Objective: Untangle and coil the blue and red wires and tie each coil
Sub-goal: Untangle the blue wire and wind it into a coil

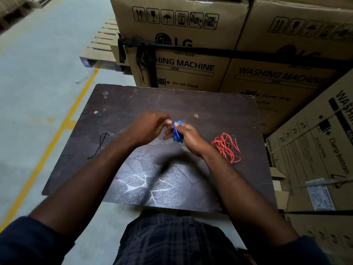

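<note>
A blue wire coil point(177, 131) is held above the middle of the dark table point(133, 104). My right hand point(191, 137) grips the coil from the right. My left hand point(150, 127) has its fingers curled at the coil's upper left, pinching at it; what exactly it pinches is hidden. The red wire point(227, 147) lies in a loose tangle on the table, to the right of my right wrist. A thin black string point(99, 145) lies on the table to the left of my left forearm.
Stacked washing-machine cardboard boxes point(191, 54) stand right behind the table and along its right side point(315, 150). A grey floor with a yellow line point(57, 131) lies to the left. A wooden pallet point(103, 46) sits at the back left.
</note>
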Demonstrator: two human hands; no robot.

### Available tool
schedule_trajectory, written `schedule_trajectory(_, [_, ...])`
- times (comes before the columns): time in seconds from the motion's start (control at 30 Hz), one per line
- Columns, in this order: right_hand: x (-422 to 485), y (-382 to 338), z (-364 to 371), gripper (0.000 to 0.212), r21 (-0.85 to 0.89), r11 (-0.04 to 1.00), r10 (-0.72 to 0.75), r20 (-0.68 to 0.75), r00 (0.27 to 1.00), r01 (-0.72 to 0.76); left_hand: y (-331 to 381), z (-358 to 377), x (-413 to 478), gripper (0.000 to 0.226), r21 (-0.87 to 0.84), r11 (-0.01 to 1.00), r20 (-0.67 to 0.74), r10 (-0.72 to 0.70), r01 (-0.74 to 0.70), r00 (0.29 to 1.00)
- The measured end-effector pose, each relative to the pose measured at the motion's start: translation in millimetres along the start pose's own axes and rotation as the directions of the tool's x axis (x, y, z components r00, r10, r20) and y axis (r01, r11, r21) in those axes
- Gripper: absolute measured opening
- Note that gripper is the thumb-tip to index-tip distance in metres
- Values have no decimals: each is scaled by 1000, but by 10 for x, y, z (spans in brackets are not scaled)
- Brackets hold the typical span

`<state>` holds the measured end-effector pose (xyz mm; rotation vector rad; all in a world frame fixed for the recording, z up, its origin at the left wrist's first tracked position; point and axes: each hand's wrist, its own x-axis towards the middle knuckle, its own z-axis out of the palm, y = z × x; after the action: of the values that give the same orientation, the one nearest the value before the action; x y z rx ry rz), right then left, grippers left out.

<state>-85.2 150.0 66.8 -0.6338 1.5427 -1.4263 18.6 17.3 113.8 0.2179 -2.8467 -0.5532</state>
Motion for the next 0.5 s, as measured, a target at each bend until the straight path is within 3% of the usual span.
schedule_trajectory(0.13, [-84, 42, 95, 37, 79, 995, 52, 86, 995, -59, -150, 93, -58, 19, -92, 995, -6, -45, 44, 999])
schedule_trajectory(0.27, [-116, 20, 187, 34, 187, 978, 62, 162, 985, -92, -304, 164, -122, 21, -311, 938, -35, -172, 153, 985])
schedule_trajectory(0.5, [-81, -38, 268, 38, 324, 943, 39, 121, 992, -77, -300, 256, -212, 23, -449, 860, -9, -276, 243, 961])
